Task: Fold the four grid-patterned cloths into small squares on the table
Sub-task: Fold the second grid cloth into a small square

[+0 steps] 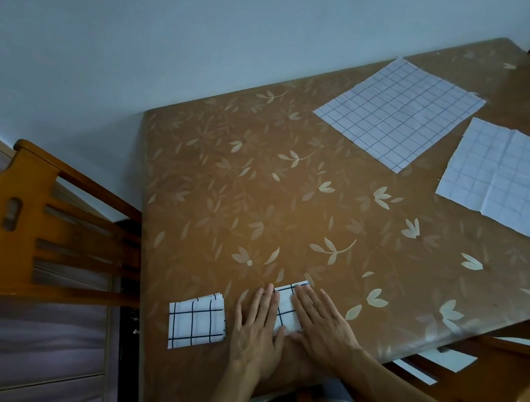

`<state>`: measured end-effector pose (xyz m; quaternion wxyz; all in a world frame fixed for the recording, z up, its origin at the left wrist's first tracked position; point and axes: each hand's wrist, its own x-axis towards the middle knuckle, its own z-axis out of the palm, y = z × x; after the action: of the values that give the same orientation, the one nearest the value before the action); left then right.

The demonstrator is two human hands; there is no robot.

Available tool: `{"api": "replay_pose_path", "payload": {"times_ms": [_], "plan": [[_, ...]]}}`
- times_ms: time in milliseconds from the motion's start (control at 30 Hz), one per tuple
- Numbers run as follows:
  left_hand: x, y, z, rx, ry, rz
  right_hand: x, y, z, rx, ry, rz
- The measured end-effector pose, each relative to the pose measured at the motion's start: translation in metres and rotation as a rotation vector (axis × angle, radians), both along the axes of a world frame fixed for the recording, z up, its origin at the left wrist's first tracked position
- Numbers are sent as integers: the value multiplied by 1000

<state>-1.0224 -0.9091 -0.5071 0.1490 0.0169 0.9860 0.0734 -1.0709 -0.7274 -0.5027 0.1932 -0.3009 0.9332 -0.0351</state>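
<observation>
I see my left hand (259, 324) and right hand (318, 316) lying flat, fingers spread, palms down, near the bottom centre of the frame. Both press on a small folded cloth (287, 308) with dark grid lines; they grip nothing, and the cloth shows only between them. Just left of the left hand, a second folded cloth (196, 322) rests as a neat square on the table (255, 185), apart from the hand. Far off at the upper right, one unfolded cloth (400, 113) lies flat. Another open cloth (513, 184) lies at the right edge, partly cut off. A wooden chair (30, 219) stands at the left.
</observation>
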Motion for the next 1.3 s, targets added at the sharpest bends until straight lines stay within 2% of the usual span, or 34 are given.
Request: {"api": "replay_pose_path", "payload": {"times_ms": [133, 300, 500, 767, 933, 1100, 1167, 1300], "plan": [[-2, 2, -1, -14, -10, -10, -5, -18, 8, -124, 134, 1], [-3, 2, -3, 6, 19, -2, -7, -23, -12, -107, 75, -20], [-3, 0, -4, -2, -6, -15, -24, 4, -14, -33, 125, 102], [-9, 7, 11, 85, -45, 30, -19, -5, 1, -9, 85, 9], [-17, 3, 32, 105, -31, -3, -19, 6, 29, -115, 13, -117], [-16, 1, 43, 394, 44, 72, -19, 20, 60, -244, -30, -279], [-17, 2, 48, 440, 51, 104, -21, 28, 71, -308, -47, -377], [-25, 17, 73, 467, 83, 173, -23, 55, 85, -261, -79, -469]]}}
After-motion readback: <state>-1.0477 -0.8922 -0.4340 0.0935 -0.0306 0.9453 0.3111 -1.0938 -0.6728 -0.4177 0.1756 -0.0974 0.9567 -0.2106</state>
